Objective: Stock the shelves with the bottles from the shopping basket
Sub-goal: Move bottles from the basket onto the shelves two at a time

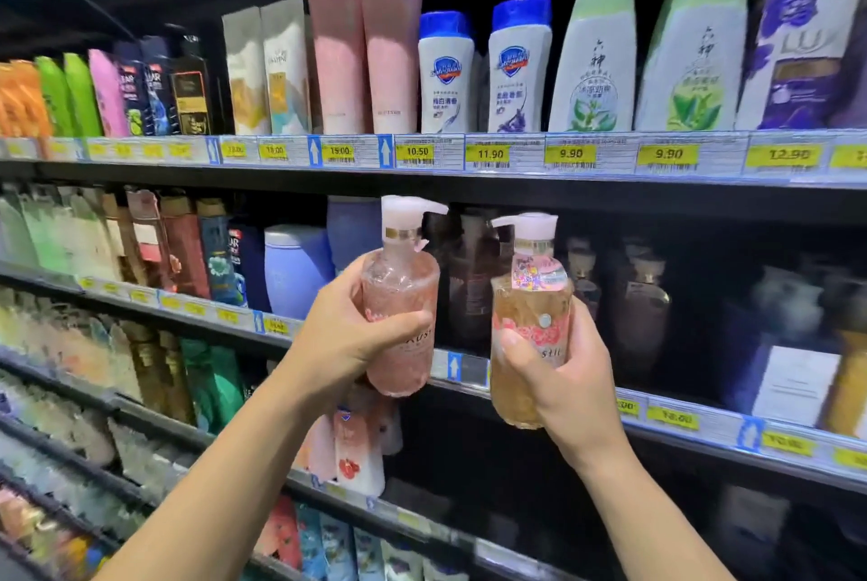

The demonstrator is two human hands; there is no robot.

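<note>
My left hand (349, 336) grips a clear pink pump bottle (401, 294) with a white pump head, held upright in front of the middle shelf. My right hand (570, 374) grips a clear amber pump bottle (528, 318) with a pink floral label and a white pump. Both bottles hover side by side, a little apart, just in front of the middle shelf's front edge (462, 369). Behind them on that shelf stand dark brown pump bottles (474, 280). The shopping basket is out of view.
The top shelf (516, 153) carries white bottles with blue caps, green-topped bottles and pink tubes above yellow price tags. Blue-lilac bottles (295, 266) stand left of my hands. Lower shelves hold several more bottles and refill pouches. A white box (793, 383) sits at right.
</note>
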